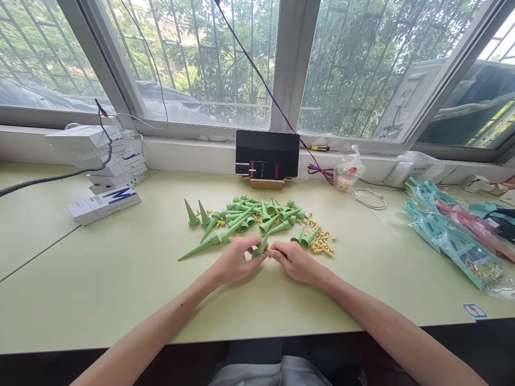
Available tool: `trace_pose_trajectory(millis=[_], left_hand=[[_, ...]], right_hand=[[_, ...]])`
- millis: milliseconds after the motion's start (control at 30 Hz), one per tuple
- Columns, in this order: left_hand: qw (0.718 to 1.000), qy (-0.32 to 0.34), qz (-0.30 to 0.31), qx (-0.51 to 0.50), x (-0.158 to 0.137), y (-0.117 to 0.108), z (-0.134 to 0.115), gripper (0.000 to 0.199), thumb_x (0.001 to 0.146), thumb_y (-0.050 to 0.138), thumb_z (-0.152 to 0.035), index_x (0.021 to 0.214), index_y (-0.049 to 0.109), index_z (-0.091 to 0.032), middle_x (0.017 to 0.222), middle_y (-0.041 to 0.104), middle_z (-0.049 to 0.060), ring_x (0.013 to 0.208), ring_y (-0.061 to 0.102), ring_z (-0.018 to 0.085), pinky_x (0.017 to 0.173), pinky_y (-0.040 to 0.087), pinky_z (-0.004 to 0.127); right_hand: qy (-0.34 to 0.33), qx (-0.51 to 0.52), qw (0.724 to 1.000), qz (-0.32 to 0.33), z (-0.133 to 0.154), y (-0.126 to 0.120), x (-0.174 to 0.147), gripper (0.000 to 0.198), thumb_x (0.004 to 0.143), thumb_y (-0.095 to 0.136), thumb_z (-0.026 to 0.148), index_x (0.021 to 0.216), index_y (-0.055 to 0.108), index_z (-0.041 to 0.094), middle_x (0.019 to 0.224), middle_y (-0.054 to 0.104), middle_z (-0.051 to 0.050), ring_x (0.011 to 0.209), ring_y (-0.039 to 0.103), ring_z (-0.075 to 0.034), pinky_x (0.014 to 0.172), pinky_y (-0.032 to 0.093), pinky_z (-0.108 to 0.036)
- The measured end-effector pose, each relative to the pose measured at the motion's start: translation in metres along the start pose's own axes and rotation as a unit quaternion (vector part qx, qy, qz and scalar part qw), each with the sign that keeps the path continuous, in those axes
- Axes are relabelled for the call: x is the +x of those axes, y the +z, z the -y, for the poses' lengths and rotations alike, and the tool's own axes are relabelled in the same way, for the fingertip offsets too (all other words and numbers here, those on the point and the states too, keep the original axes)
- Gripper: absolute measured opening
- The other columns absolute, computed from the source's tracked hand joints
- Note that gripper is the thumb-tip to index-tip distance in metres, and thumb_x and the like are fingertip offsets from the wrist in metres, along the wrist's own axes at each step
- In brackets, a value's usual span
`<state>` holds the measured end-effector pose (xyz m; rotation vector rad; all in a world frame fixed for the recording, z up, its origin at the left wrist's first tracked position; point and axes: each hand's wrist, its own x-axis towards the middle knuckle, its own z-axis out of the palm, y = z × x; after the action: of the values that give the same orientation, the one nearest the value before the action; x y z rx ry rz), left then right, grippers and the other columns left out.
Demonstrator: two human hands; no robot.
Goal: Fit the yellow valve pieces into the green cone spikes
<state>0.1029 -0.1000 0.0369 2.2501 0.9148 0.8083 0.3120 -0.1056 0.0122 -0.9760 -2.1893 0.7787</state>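
Note:
My left hand [240, 260] is closed around a green plastic cone-shaped spike [261, 246], its tip pointing up and to the right. My right hand [295, 261] pinches a small yellow plastic peg [269, 250] against the spike's side; the fingertips partly cover it. Just beyond the hands lies a pile of green spikes [243, 219], some upright, others on their sides. A long green spike assembly [201, 247] stretches to the left of my left hand. Small yellow pegs [322, 244] are heaped to the right of the pile, near my right hand.
Stacked white boxes [116, 161] stand at the back left. A dark tablet [267, 150] with a phone [265, 170] before it leans near the window. A plastic-wrapped cup [346, 174] and coiled white cable [368, 198] sit back right. Bagged teal items [446, 230] lie far right.

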Motion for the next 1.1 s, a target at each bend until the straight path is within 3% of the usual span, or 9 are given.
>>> trace_pose_trajectory(millis=[167,300,467,600,733,800,900,1000,1100], left_hand=[[0.998,0.017,-0.02,0.06,-0.001,-0.002,0.007,0.021,0.094,0.053,-0.026,0.075,0.061,-0.018,0.075,0.056,0.001,0.068,0.047,0.014,0.06,0.038,0.026],[0.997,0.018,-0.032,0.074,-0.003,-0.006,0.009,0.019,0.096,0.052,-0.029,0.085,0.064,-0.019,0.092,0.06,0.004,0.075,0.052,0.015,0.063,0.042,0.027],[0.987,0.055,-0.086,0.122,-0.004,-0.014,0.013,0.017,0.095,0.055,-0.028,0.085,0.064,-0.019,0.092,0.059,0.005,0.078,0.055,0.016,0.071,0.047,0.029],[0.962,0.093,-0.193,0.17,-0.004,-0.033,0.014,0.01,0.093,0.059,-0.024,0.09,0.067,-0.019,0.089,0.058,0.004,0.075,0.058,0.015,0.068,0.048,0.028],[0.904,0.093,-0.365,0.203,-0.004,-0.061,0.014,0.012,0.087,0.067,-0.025,0.076,0.068,-0.021,0.08,0.062,0.002,0.073,0.062,0.016,0.069,0.051,0.028],[0.862,0.049,-0.459,0.211,-0.005,-0.073,0.015,0.011,0.086,0.068,-0.028,0.078,0.071,-0.02,0.076,0.062,0.001,0.07,0.06,0.016,0.068,0.051,0.028],[0.825,-0.047,-0.531,0.188,-0.007,-0.089,0.02,0.015,0.084,0.067,-0.031,0.082,0.073,-0.017,0.076,0.064,0.002,0.062,0.056,0.013,0.057,0.048,0.024],[0.826,-0.129,-0.517,0.183,-0.011,-0.103,0.027,0.017,0.08,0.068,-0.033,0.082,0.072,-0.017,0.069,0.065,0.0,0.055,0.055,0.011,0.059,0.046,0.024],[0.857,-0.206,-0.42,0.216,-0.017,-0.116,0.035,0.019,0.075,0.071,-0.039,0.077,0.071,-0.02,0.056,0.059,-0.003,0.055,0.054,0.013,0.06,0.042,0.025]], right_hand=[[0.035,0.032,0.999,-0.008,0.004,-0.001,-0.001,0.024,0.102,0.043,0.034,0.119,0.049,0.018,0.058,0.043,0.01,0.054,0.034,-0.012,0.058,0.031,-0.024],[0.043,0.036,0.998,-0.007,0.006,-0.002,-0.001,0.026,0.102,0.043,0.034,0.123,0.046,0.019,0.057,0.04,0.011,0.054,0.034,-0.012,0.058,0.029,-0.023],[0.048,0.033,0.998,0.001,0.008,-0.003,-0.001,0.028,0.101,0.044,0.032,0.125,0.046,0.018,0.058,0.038,0.011,0.054,0.035,-0.012,0.058,0.029,-0.024],[0.048,0.035,0.998,0.004,0.009,-0.003,-0.002,0.026,0.101,0.045,0.03,0.124,0.047,0.018,0.058,0.038,0.011,0.055,0.035,-0.012,0.058,0.028,-0.024],[0.052,0.037,0.998,0.006,0.01,-0.003,-0.003,0.025,0.101,0.044,0.032,0.122,0.05,0.019,0.059,0.036,0.01,0.055,0.034,-0.011,0.058,0.027,-0.024],[0.055,0.037,0.998,0.008,0.01,-0.003,-0.003,0.025,0.101,0.044,0.032,0.122,0.05,0.019,0.059,0.036,0.01,0.056,0.034,-0.011,0.058,0.026,-0.024],[0.058,0.037,0.998,0.009,0.01,-0.003,-0.004,0.025,0.101,0.044,0.032,0.122,0.05,0.019,0.06,0.035,0.01,0.056,0.033,-0.011,0.058,0.026,-0.024],[0.058,0.036,0.998,0.009,0.01,-0.003,-0.004,0.025,0.102,0.043,0.033,0.122,0.051,0.018,0.06,0.034,0.01,0.056,0.032,-0.012,0.058,0.026,-0.024],[0.058,0.034,0.998,0.011,0.01,-0.003,-0.004,0.026,0.102,0.043,0.033,0.121,0.051,0.018,0.06,0.034,0.01,0.056,0.032,-0.012,0.058,0.025,-0.024]])
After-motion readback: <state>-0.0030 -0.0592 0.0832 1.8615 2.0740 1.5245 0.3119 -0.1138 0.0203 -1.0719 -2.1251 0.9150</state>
